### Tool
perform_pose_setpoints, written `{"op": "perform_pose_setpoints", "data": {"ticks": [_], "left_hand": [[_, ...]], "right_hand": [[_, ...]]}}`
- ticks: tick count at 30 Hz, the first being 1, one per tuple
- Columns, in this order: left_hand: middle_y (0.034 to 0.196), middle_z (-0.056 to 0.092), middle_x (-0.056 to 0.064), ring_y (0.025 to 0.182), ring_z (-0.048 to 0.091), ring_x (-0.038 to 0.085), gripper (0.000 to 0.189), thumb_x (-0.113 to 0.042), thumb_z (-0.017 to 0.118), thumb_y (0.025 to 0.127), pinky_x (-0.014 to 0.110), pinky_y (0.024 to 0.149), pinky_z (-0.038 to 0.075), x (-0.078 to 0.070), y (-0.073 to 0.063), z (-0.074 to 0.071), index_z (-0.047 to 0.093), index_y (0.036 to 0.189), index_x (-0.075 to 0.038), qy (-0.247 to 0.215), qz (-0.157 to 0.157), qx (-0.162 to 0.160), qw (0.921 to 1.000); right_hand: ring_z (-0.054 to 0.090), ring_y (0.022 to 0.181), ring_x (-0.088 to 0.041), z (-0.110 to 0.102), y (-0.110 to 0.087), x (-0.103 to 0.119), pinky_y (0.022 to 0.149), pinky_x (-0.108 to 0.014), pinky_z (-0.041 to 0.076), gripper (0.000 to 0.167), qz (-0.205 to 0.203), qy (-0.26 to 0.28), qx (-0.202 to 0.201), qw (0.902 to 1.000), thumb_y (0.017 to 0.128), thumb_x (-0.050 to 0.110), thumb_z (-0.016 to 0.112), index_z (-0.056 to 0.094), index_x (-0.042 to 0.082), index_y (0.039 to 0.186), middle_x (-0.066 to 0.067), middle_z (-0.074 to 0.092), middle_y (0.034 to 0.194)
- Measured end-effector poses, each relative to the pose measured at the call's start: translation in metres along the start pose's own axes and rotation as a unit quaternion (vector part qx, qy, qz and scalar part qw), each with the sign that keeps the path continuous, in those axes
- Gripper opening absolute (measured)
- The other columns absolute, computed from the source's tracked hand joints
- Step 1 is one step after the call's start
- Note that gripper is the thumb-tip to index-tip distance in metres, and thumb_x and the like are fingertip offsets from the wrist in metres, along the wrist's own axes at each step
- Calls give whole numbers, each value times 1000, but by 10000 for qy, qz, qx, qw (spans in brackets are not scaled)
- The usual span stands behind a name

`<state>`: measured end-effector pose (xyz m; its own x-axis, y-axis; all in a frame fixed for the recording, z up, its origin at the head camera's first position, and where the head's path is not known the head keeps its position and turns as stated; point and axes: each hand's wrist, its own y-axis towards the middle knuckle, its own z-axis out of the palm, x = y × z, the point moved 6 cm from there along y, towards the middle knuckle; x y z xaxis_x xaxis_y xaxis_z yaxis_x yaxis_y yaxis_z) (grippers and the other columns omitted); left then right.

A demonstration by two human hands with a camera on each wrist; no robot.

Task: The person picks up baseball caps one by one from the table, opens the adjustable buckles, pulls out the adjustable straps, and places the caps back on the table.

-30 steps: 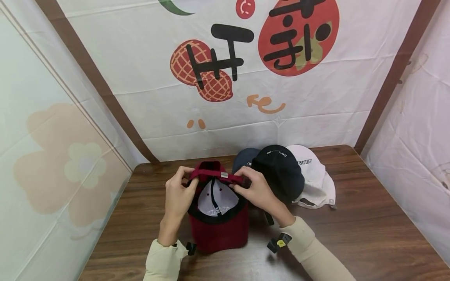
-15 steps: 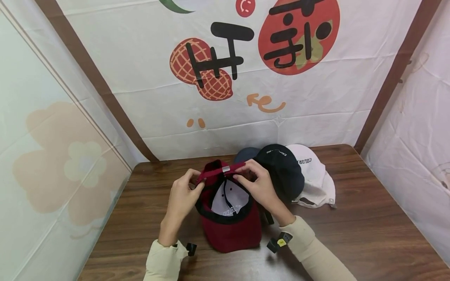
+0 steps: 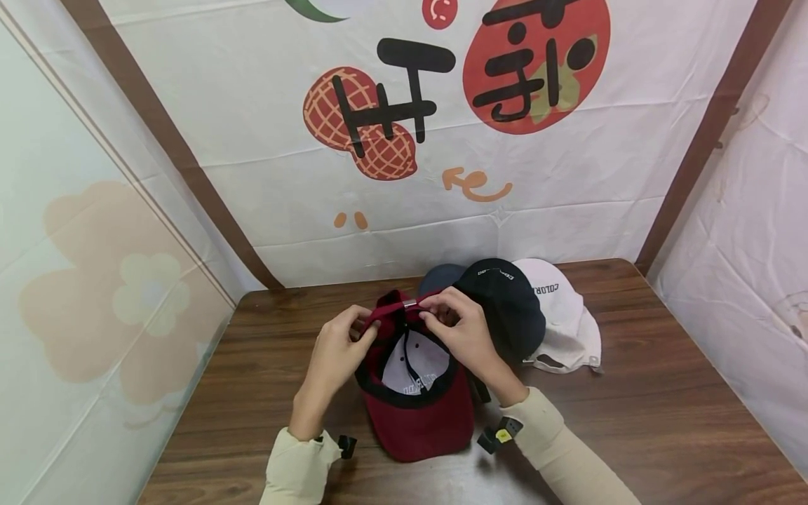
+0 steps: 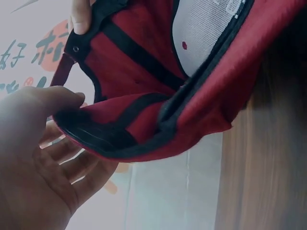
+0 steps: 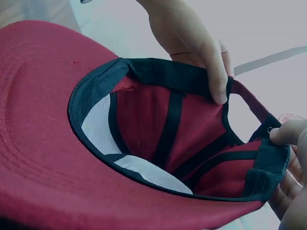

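Note:
A dark red baseball cap (image 3: 419,428) is held with its inside facing the head camera and its brim toward the near edge. Its white front lining (image 3: 410,361) and black sweatband show. My left hand (image 3: 337,347) pinches the rear edge on the left, thumb inside, as the left wrist view also shows. On the other side my right hand (image 3: 463,333) pinches the rear edge near the metal buckle (image 3: 410,303) of the back strap. In the right wrist view the strap (image 5: 250,99) spans the rear opening between both hands.
Behind my right hand stand a navy cap (image 3: 438,277), a black cap (image 3: 505,308) and a white cap (image 3: 562,315), overlapping in a row on the wooden table (image 3: 600,435). A printed cloth (image 3: 265,154) hangs behind the table.
The red cap has shifted right and turned, its brim swinging to the right. My left hand has moved right with it, while my right hand has shifted only slightly.

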<state>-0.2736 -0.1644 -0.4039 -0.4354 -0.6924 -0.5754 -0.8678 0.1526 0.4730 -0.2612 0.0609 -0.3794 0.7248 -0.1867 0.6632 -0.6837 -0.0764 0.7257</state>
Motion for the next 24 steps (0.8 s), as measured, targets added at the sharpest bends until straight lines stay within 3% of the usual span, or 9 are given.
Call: {"op": "perform_pose_setpoints", "data": {"ticks": [3, 7, 11, 14, 18, 24], "left_hand": [[105, 72, 2, 81, 72, 13, 22, -17, 78, 98, 28, 71, 59, -3, 1, 2, 72, 118, -13, -149, 143, -48, 9998], [118, 68, 5, 95, 70, 17, 26, -16, 80, 96, 30, 75, 61, -14, 4, 5, 71, 120, -10, -284, 589, -140, 9978], [122, 69, 6, 109, 59, 24, 22, -14, 81, 95, 34, 84, 54, -27, 7, 9, 74, 114, -9, -291, 1178, -346, 9920], [118, 70, 5, 107, 57, 23, 19, -13, 80, 96, 34, 86, 48, -37, 9, 15, 75, 114, -9, -442, 1484, -368, 9873], [118, 69, 5, 101, 61, 19, 19, -9, 77, 98, 28, 83, 52, -45, 10, 25, 74, 117, -8, -766, 1571, -276, 9842], [120, 68, 10, 95, 68, 19, 21, -5, 73, 100, 29, 81, 60, -51, 11, 37, 70, 120, -3, -1265, 1429, -190, 9814]], "right_hand": [[53, 64, -20, 0, -1, -7, 58, -24, 44, 15, 9, -11, -60, 10000, 85, -17, 77, 77, -5, 95, -16, 64, 83], [53, 63, -19, 3, -5, -25, 57, -23, 44, 16, 19, -140, -121, 9998, 86, -14, 78, 79, -2, 96, -14, 66, 85], [54, 63, -16, 3, -8, -35, 57, -22, 45, 15, 56, -259, -98, 9996, 90, -6, 80, 82, 6, 99, -10, 69, 92], [57, 66, -15, 3, -10, -38, 59, -20, 48, 14, 124, -254, -53, 9996, 93, 0, 80, 83, 11, 100, -7, 72, 102], [63, 73, -14, 4, -11, -38, 62, -21, 51, 13, 161, -109, 28, 9998, 95, 3, 79, 82, 13, 103, -6, 76, 108], [67, 78, -17, 5, -12, -35, 61, -24, 54, 13, 137, 8, 47, 9999, 95, 2, 78, 80, 11, 104, -7, 77, 108]]}}
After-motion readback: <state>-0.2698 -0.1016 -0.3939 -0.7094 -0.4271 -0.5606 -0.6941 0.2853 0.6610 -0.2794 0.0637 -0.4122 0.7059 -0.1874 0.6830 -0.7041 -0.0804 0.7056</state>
